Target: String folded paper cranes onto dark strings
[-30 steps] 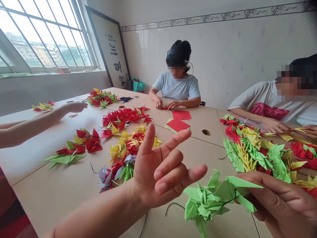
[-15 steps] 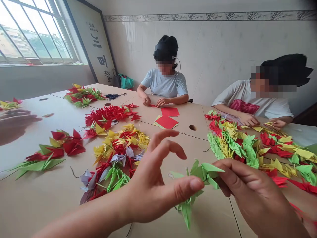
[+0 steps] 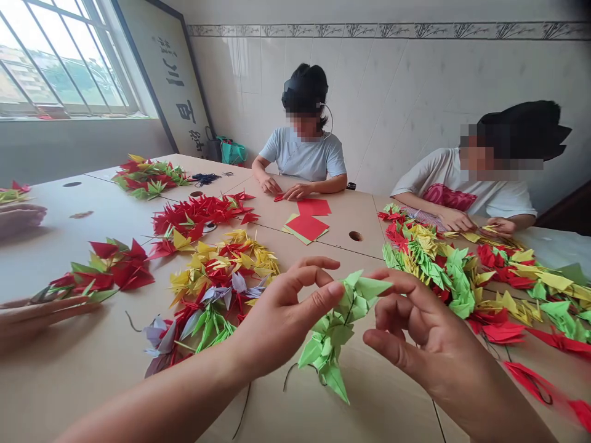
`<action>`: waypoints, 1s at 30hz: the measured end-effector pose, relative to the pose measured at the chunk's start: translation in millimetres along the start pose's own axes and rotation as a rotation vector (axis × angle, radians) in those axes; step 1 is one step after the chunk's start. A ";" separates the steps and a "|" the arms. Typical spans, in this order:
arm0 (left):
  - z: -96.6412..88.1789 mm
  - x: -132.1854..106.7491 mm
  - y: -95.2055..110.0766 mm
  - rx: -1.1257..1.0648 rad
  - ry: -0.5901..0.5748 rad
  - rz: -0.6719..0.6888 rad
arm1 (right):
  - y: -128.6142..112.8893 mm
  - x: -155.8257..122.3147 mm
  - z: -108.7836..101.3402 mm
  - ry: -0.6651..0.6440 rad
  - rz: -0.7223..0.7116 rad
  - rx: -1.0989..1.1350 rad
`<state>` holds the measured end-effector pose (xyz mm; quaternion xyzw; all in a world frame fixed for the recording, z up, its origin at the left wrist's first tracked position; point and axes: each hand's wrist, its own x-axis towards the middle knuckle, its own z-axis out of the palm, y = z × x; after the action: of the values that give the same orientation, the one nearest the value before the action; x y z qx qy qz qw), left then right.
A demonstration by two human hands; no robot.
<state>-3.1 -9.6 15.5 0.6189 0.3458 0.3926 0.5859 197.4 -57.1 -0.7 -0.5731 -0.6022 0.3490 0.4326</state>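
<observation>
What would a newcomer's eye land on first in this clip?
The bright heaps of folded paper cranes in red, yellow and green, spread across the table, catch the eye first, on both sides. In the foreground, a string of green paper cranes hangs from the left hand, with the right hand open beside it. A person in a pale blue T-shirt and a person in a white T-shirt sit across the table.

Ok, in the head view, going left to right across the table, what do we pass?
Red and green paper cranes → mixed paper cranes → green crane strand → green and yellow paper cranes
</observation>
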 end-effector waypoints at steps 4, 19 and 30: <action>0.3 2.5 -3.3 -0.117 0.052 -0.060 | 4.0 0.3 1.2 -0.050 0.075 -0.104; 4.0 3.9 -12.4 -0.061 0.075 -0.012 | -10.6 8.6 14.8 -0.232 0.113 0.121; 4.7 0.4 -9.8 0.395 0.028 0.200 | -13.4 8.0 11.9 -0.128 0.120 0.218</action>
<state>1.6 -10.7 5.8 0.7474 0.3608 0.3821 0.4065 181.6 -49.6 7.9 -0.5340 -0.5517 0.4734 0.4316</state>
